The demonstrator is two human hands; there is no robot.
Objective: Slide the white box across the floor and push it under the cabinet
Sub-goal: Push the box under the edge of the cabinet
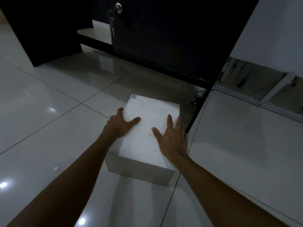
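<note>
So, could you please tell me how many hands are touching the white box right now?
2. The left hand grips the left top edge of the white box, thumb on top; the right hand lies flat on top near the right edge.

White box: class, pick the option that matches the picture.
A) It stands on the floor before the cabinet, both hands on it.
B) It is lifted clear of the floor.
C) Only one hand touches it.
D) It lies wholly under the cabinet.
A: the white box sits on the tiled floor short of the dark cabinet, the left hand gripping its left edge and the right hand flat on its top.
</note>
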